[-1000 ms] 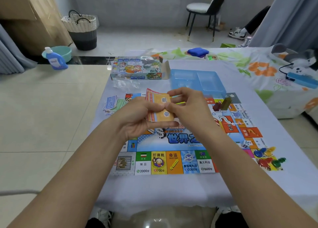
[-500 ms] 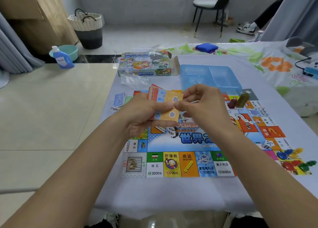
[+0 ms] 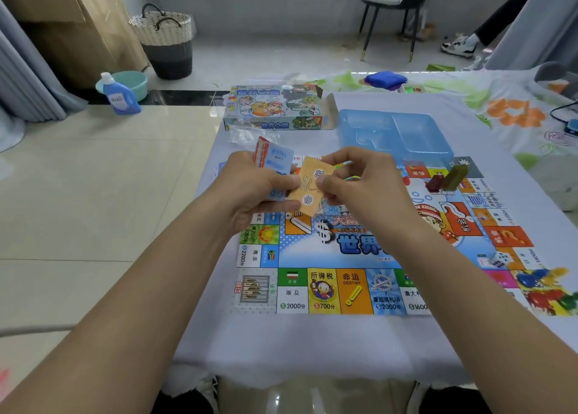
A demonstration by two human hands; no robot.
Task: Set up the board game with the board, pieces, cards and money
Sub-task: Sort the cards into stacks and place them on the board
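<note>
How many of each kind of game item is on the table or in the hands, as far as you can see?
Game board: 1
Game box: 1
Blue plastic tray: 1
Dice: 1
Small building blocks: 2
Piles of coloured pawns: 1
Fans of paper money, held in both hands: 1
Total: 8

Both your bare forearms reach forward and converge, hands raised and nearly meeting in front of you. Your left hand is curled, thumb laid across the top — gripping what it holds. Your right hand sits just beside it, back turned up, fingers bent inward, thumb and forefinger pinching — knuckles arched.
</note>
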